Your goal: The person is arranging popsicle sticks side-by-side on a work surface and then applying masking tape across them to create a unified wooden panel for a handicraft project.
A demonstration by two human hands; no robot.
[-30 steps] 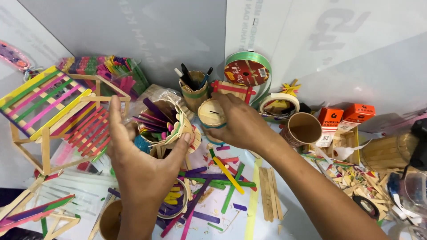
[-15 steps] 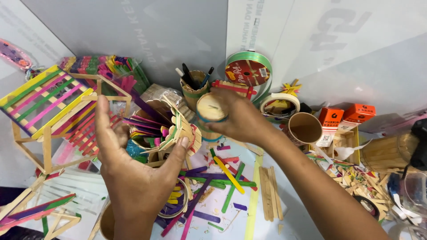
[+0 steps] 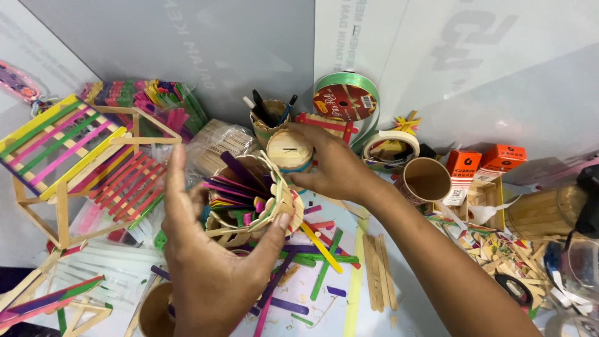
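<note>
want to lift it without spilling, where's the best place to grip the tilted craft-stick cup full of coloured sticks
Probably by the wooden craft-stick cup's side wall, near its scalloped rim, coming from below. It tilts with its mouth up-left, so the coloured sticks poke out there. The left hand already cradles it this way.

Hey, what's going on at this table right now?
A person is working with craft sticks at a cluttered table. The left hand cups a stick-built holder stuffed with coloured sticks, thumb on its rim. The right hand grips a small round wooden box just behind it. Loose sticks lie below the hands, a stick house stands to the left, and a paper cup and ribbon roll sit to the right.
</note>
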